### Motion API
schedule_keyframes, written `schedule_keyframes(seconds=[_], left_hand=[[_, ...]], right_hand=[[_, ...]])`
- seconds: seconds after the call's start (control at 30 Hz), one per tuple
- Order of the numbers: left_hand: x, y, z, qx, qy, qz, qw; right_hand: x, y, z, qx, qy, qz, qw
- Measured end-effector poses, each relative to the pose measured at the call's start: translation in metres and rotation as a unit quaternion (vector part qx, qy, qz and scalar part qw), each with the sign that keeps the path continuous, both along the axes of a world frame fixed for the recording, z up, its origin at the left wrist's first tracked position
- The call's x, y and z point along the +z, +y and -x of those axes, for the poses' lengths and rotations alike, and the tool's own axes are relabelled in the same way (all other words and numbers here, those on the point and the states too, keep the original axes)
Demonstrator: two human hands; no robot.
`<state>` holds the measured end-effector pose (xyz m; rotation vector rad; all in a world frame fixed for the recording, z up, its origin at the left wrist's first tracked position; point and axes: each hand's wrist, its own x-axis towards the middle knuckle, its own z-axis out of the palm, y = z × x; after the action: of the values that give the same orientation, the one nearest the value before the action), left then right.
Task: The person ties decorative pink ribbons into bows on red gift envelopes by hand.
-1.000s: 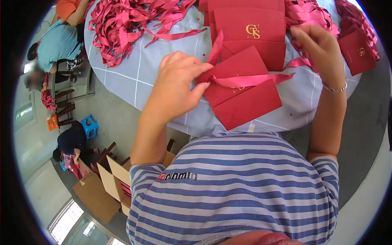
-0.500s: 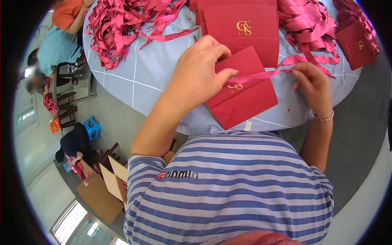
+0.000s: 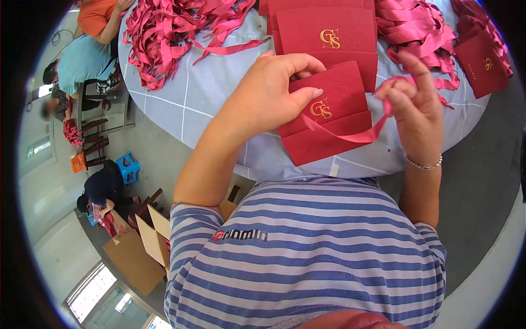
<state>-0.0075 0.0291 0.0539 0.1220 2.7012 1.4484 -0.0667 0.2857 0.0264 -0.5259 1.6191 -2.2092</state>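
Note:
Tilted over the table's near edge is a red envelope with gold lettering and a flap. My left hand grips its left side, thumb on the front face; some of those fingertips are hidden. A pink ribbon comes from the envelope's left part, sags across its lower front and rises to my right hand. Thumb and fingers of that hand pinch the ribbon to the right of the envelope, with one finger raised. Just behind the envelope lies a pile of similar red envelopes.
A heap of pink ribbons covers the far left of the cloth-covered table; another ribbon bundle lies right of the pile. One more envelope is at the right edge. Other people, a blue stool and cardboard boxes are leftward.
The ribbon was stretched nearly straight between my hands and now hangs in a slack curve. My right hand has turned, with a finger lifted. The envelope has rotated slightly and its lower flap looks different.

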Motion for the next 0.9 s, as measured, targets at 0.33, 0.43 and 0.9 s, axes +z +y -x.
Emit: schedule_keyframes(seconds=[0.33, 0.43, 0.9], left_hand=[[-0.014, 0.005, -0.004, -0.035, 0.058, 0.083, 0.994], [-0.014, 0.007, -0.005, -0.038, 0.059, 0.083, 0.994], [-0.019, 0.011, -0.01, -0.036, 0.104, 0.088, 0.99]], right_hand=[[-0.007, -0.031, -0.025, -0.055, 0.306, -0.26, 0.914], [-0.007, -0.031, -0.026, -0.064, 0.312, -0.279, 0.906], [-0.007, -0.04, -0.022, -0.064, 0.357, -0.305, 0.881]])
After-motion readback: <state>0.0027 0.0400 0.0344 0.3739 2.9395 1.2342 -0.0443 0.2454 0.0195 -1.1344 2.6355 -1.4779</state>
